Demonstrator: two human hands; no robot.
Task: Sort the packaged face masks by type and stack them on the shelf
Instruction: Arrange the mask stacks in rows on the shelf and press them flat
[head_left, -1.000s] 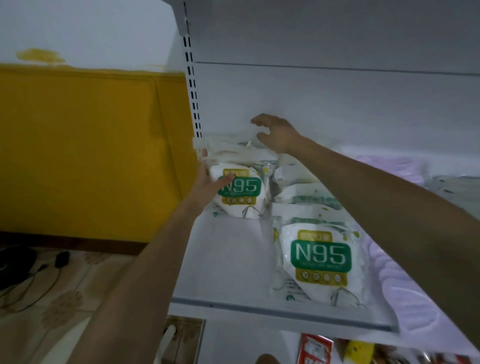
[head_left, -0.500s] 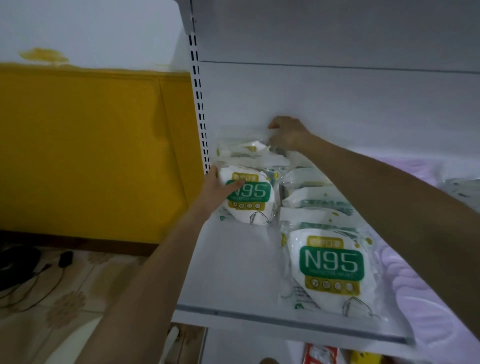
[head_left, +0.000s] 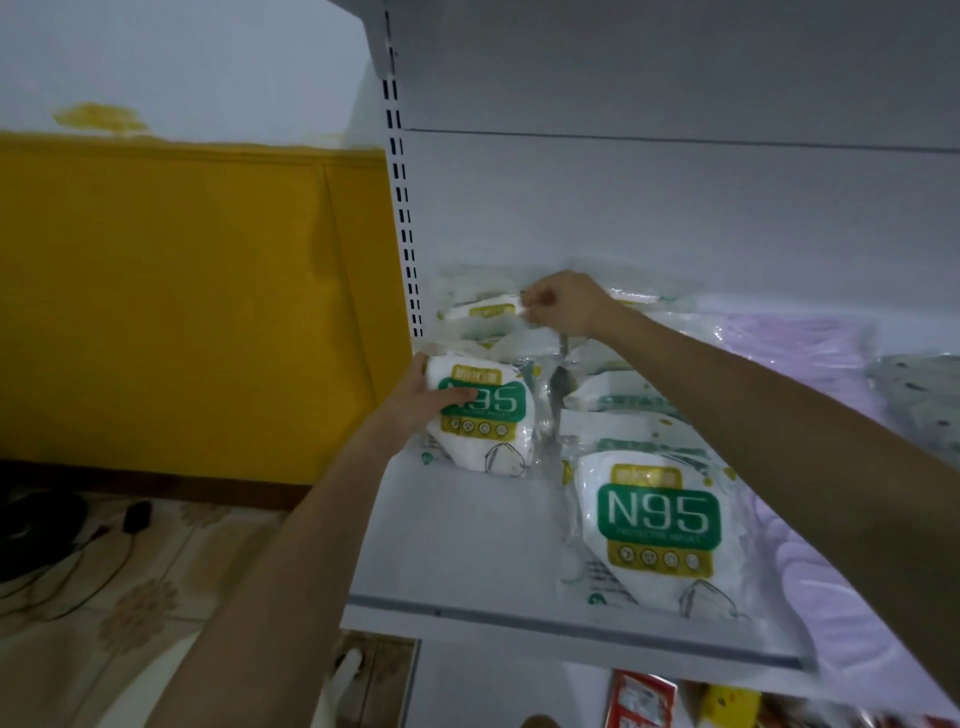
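N95 sorting is being done: front pack (head_left: 488, 415) is being gripped by left hand (head_left: 418, 402), rear pack (head_left: 483, 309) pinched by right hand (head_left: 566, 304). Drawing it forward is judged next.

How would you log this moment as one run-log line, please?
left hand: grips white plastic N95 mask pack | right hand: pinches clear-wrapped pack at rear | stage: sorting on white shelf
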